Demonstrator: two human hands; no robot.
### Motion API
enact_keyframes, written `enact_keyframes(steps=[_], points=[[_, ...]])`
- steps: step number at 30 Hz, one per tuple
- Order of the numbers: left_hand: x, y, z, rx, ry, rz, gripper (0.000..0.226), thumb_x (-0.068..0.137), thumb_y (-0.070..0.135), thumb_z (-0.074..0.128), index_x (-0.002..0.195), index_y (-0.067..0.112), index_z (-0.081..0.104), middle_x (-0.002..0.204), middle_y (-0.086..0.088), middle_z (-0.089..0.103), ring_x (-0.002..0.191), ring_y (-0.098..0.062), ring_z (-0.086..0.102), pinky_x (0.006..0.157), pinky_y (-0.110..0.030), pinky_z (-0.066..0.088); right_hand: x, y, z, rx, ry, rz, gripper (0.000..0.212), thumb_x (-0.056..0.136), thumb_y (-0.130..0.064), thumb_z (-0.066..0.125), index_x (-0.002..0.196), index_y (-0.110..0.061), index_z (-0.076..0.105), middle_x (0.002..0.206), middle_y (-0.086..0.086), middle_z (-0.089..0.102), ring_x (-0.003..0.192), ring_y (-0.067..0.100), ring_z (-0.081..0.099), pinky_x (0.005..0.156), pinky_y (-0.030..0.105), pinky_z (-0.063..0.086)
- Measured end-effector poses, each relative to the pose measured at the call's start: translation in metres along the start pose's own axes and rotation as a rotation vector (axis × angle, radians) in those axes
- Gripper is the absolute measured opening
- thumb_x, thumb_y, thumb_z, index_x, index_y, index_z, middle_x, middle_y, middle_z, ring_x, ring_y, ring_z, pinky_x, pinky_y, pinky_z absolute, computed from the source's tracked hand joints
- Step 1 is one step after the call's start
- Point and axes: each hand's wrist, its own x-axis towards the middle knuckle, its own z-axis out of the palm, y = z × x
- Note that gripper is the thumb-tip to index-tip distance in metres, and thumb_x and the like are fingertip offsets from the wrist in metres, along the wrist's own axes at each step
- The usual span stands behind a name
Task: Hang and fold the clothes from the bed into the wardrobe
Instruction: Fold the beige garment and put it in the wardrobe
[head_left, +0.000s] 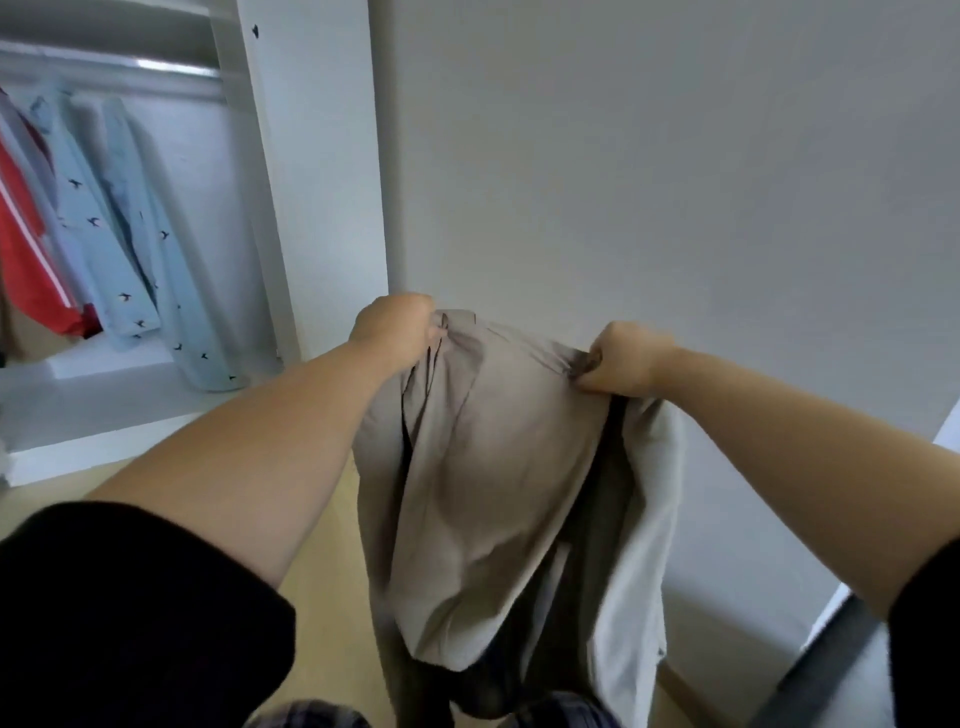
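Head view was soft with motion blur, and much was cut off. The hanging garment's lower end ran out of sight past the bottom edge, so whether it was trousers or something else could not be told. The wardrobe (291, 171) showed only its right part at the left edge, with the rail (176, 67) a bright smear. Dark sleeves cropped both forearms.

The beige garment (493, 467) hung in front of the white wall (675, 156), to the right of the wardrobe and apart from it, its long axis vertical and its bunched top edge uppermost. The left hand (392, 327) gripped that top edge at one corner, fingers curled tight into the cloth; the right hand (623, 358) pinched the other corner in a closed fist. The cloth looked thin, smooth and woven, falling in long folds, with a paler lining showing on the right.

Inside the wardrobe hung a pale blue shirt (130, 244) printed with small dark birds and a red garment (26, 260).
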Motion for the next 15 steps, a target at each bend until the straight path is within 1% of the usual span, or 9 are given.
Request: enact_keyframes(steps=[1,2,3,4,6,8,10,11,15], points=[[0.008,-0.008,0.007,0.103,-0.030,0.094,0.029,0.095,0.036,0.053,0.080,0.013,0.044,0.084,-0.012,0.059,0.081,-0.031,0.056,0.062,-0.033,0.038,0.010,0.003,0.005,-0.164,0.089,0.002,0.019,0.082,-0.032,0.061,0.072,-0.016,0.060,0.088,0.007,0.067,0.075,0.027,0.059,0.061,0.025,0.039],[0.018,-0.017,0.014,0.212,-0.055,0.179,0.034,0.094,0.042,0.052,0.079,0.014,0.042,0.081,-0.012,0.060,0.075,-0.029,0.054,0.059,-0.031,0.034,0.020,0.006,0.010,-0.270,0.169,-0.005,0.008,0.083,-0.023,0.057,0.079,-0.016,0.060,0.095,0.010,0.066,0.082,0.030,0.061,0.063,0.026,0.039],[0.028,-0.027,0.022,0.279,-0.049,0.230,0.036,0.094,0.046,0.050,0.079,0.015,0.041,0.080,-0.013,0.061,0.070,-0.027,0.052,0.057,-0.031,0.033,0.030,0.011,0.016,-0.339,0.236,-0.017,0.009,0.084,-0.016,0.053,0.089,-0.015,0.060,0.100,0.012,0.065,0.089,0.032,0.061,0.064,0.028,0.038],[0.038,-0.036,0.031,0.314,-0.020,0.258,0.038,0.094,0.048,0.049,0.078,0.015,0.040,0.080,-0.013,0.062,0.068,-0.028,0.052,0.057,-0.031,0.032,0.042,0.014,0.022,-0.402,0.269,-0.033,0.015,0.085,-0.011,0.051,0.097,-0.013,0.060,0.104,0.013,0.063,0.093,0.034,0.061,0.064,0.030,0.037],[0.062,-0.047,0.047,0.362,0.017,0.262,0.039,0.094,0.049,0.048,0.080,0.014,0.045,0.081,-0.014,0.064,0.073,-0.032,0.059,0.057,-0.031,0.033,0.069,0.019,0.033,-0.465,0.277,-0.020,0.023,0.087,-0.006,0.047,0.107,-0.010,0.058,0.108,0.014,0.057,0.096,0.036,0.061,0.063,0.033,0.036],[0.086,-0.050,0.067,0.419,0.008,0.325,0.041,0.093,0.051,0.047,0.086,0.011,0.055,0.084,-0.013,0.066,0.079,-0.034,0.063,0.059,-0.031,0.034,0.098,0.022,0.042,-0.413,0.257,0.081,0.025,0.088,-0.003,0.046,0.108,-0.009,0.060,0.112,0.015,0.051,0.096,0.038,0.060,0.065,0.035,0.038],[0.106,-0.050,0.082,0.422,-0.017,0.344,0.041,0.092,0.052,0.049,0.091,0.012,0.059,0.088,-0.013,0.068,0.083,-0.034,0.064,0.060,-0.031,0.035,0.125,0.026,0.048,-0.330,0.251,0.182,0.025,0.089,-0.002,0.045,0.107,-0.007,0.061,0.115,0.017,0.047,0.096,0.040,0.059,0.067,0.037,0.040],[0.114,-0.049,0.090,0.405,-0.029,0.322,0.040,0.092,0.051,0.050,0.093,0.013,0.060,0.090,-0.012,0.068,0.086,-0.035,0.064,0.061,-0.031,0.035,0.137,0.028,0.052,-0.299,0.257,0.211,0.024,0.089,-0.002,0.044,0.106,-0.006,0.062,0.115,0.018,0.048,0.096,0.040,0.059,0.069,0.038,0.041],[0.129,-0.048,0.120,0.365,-0.049,0.238,0.034,0.095,0.044,0.050,0.095,0.012,0.063,0.095,-0.015,0.067,0.089,-0.036,0.063,0.063,-0.032,0.035,0.164,0.037,0.076,-0.245,0.276,0.281,0.024,0.084,0.001,0.045,0.099,-0.005,0.063,0.107,0.022,0.062,0.100,0.042,0.059,0.077,0.040,0.047]])
